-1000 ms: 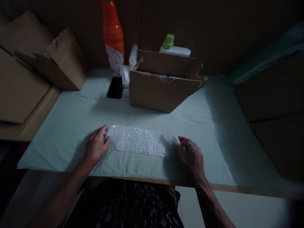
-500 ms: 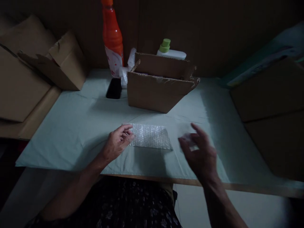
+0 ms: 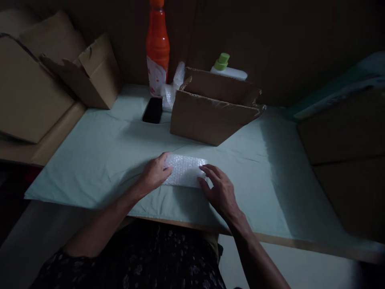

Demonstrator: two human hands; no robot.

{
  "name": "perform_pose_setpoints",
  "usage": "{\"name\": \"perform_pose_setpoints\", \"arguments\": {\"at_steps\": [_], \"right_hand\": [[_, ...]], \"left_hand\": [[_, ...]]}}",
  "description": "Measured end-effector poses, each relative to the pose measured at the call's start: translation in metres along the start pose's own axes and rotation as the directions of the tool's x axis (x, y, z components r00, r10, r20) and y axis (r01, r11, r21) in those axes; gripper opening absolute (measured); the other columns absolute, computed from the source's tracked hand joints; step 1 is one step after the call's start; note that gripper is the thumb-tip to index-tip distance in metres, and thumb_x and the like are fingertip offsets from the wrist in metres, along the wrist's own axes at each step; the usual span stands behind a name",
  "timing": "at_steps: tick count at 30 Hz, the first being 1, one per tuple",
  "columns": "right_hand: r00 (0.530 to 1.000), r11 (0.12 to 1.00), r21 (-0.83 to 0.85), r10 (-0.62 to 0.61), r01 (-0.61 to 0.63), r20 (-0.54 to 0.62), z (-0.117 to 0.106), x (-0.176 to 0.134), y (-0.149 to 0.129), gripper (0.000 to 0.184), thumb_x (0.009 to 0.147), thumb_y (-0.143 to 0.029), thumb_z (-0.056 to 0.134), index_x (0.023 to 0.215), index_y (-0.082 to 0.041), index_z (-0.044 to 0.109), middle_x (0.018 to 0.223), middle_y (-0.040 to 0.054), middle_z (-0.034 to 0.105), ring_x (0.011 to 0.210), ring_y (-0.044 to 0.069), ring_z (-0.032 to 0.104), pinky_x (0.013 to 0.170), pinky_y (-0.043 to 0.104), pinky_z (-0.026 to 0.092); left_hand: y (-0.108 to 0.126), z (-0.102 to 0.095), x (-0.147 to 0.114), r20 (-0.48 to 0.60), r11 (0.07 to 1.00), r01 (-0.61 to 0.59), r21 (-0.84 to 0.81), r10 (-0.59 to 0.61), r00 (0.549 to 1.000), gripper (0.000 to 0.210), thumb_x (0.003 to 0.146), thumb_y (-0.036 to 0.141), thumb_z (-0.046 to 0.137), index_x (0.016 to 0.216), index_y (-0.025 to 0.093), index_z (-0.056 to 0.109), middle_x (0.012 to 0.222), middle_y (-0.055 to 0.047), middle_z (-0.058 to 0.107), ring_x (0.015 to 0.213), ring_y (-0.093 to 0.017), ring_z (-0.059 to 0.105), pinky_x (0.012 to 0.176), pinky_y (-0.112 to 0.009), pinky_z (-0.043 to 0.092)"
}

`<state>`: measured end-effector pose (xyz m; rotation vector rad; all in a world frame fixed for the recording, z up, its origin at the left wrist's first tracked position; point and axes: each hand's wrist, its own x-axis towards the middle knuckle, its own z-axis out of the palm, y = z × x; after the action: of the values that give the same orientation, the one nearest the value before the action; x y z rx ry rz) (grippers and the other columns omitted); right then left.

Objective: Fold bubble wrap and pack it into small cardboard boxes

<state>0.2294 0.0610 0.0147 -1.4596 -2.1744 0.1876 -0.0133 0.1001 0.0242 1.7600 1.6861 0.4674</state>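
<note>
On cloth (image 3: 99,152), bubble wrap (image 3: 184,171), longest sideways (seemingly)

Black garment (image 3: 162,261), pale floral print (image 3: 136,267), matching sleeve (image 3: 64,267), bare forearms (image 3: 111,218)

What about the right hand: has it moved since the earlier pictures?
Yes. Judged against the central cardboard box, the right hand has moved left, closer to the left hand.

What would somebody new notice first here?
Probably the bright orange bottle at the back of the pale green cloth. Next, the shiny bubble wrap near the front, between the left hand and right hand. A green cap shows behind the open cardboard box.
</note>
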Motion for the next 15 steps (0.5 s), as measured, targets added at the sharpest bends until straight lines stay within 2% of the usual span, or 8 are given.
{"name": "perform_pose_setpoints", "arguments": {"at_steps": [3,6,8,9,10,12,14,15], "right_hand": [[0.997,0.987,-0.158,-0.014,0.025,0.073,0.018,0.002,0.007,0.021,0.094,-0.023,0.059,0.111,-0.019,0.071,0.116,0.0124,0.072,0.094,0.027,0.068,0.081,0.041,0.057],[0.998,0.98,-0.198,-0.024,0.036,0.059,0.026,0.001,0.01,0.019,0.096,-0.025,0.057,0.108,-0.02,0.071,0.114,0.011,0.072,0.091,0.025,0.065,0.08,0.039,0.056],[0.998,0.981,-0.19,-0.04,0.047,0.038,0.027,0.0,0.01,0.019,0.098,-0.025,0.054,0.107,-0.02,0.07,0.114,0.0106,0.071,0.091,0.024,0.064,0.079,0.038,0.055],[0.998,0.981,-0.184,-0.05,0.055,0.03,0.027,-0.001,0.01,0.018,0.099,-0.024,0.053,0.106,-0.02,0.07,0.113,0.0105,0.071,0.091,0.024,0.064,0.079,0.038,0.054],[0.998,0.982,-0.181,-0.057,0.06,0.022,0.027,-0.001,0.01,0.019,0.1,-0.024,0.052,0.105,-0.02,0.069,0.113,0.0105,0.071,0.09,0.023,0.063,0.079,0.037,0.054],[0.998,0.982,-0.175,-0.064,0.066,0.021,0.025,-0.002,0.01,0.019,0.1,-0.024,0.051,0.105,-0.02,0.069,0.112,0.0103,0.071,0.088,0.023,0.062,0.077,0.038,0.053],[0.997,0.981,-0.18,-0.063,0.07,0.044,0.022,-0.001,0.01,0.02,0.1,-0.024,0.05,0.105,-0.02,0.07,0.112,0.0106,0.071,0.085,0.023,0.062,0.076,0.039,0.052],[0.996,0.979,-0.193,-0.061,0.072,0.058,0.02,-0.001,0.01,0.02,0.099,-0.024,0.051,0.106,-0.02,0.07,0.113,0.0112,0.072,0.084,0.024,0.062,0.075,0.04,0.052]], "left_hand": [[-0.002,-0.002,0.003,-0.008,0.965,-0.003,0.261,0.005,1.0,0.056,0.087,0.022,0.063,0.142,0.015,0.053,0.1,-0.009,0.074,0.09,-0.027,0.07,0.081,-0.035,0.053],[-0.007,-0.002,0.0,-0.092,0.934,0.002,0.358,0.033,0.995,0.057,0.09,0.024,0.063,0.144,0.014,0.049,0.103,-0.01,0.074,0.095,-0.028,0.071,0.082,-0.036,0.055],[-0.008,0.0,-0.005,-0.198,0.918,-0.036,0.395,0.123,0.972,0.053,0.092,0.023,0.061,0.143,0.012,0.05,0.113,-0.014,0.072,0.104,-0.029,0.069,0.089,-0.038,0.055],[-0.006,0.002,-0.009,-0.225,0.902,-0.098,0.42,0.208,0.952,0.05,0.093,0.022,0.06,0.141,0.012,0.052,0.12,-0.015,0.069,0.111,-0.029,0.067,0.095,-0.04,0.053],[-0.004,0.006,-0.013,-0.213,0.873,-0.192,0.448,0.313,0.926,0.047,0.094,0.022,0.059,0.14,0.012,0.053,0.128,-0.017,0.066,0.12,-0.03,0.063,0.102,-0.042,0.05],[0.0,0.015,-0.02,-0.08,0.769,-0.42,0.482,0.516,0.853,0.045,0.097,0.024,0.056,0.141,0.014,0.053,0.145,-0.018,0.056,0.14,-0.031,0.048,0.116,-0.047,0.039],[0.003,0.026,-0.024,0.094,0.682,-0.561,0.469,0.594,0.799,0.049,0.099,0.033,0.054,0.145,0.015,0.049,0.159,-0.017,0.043,0.152,-0.032,0.031,0.123,-0.052,0.026],[0.003,0.032,-0.024,0.167,0.667,-0.589,0.457,0.586,0.793,0.052,0.1,0.038,0.052,0.148,0.017,0.046,0.162,-0.016,0.038,0.154,-0.032,0.026,0.125,-0.055,0.021]]}}
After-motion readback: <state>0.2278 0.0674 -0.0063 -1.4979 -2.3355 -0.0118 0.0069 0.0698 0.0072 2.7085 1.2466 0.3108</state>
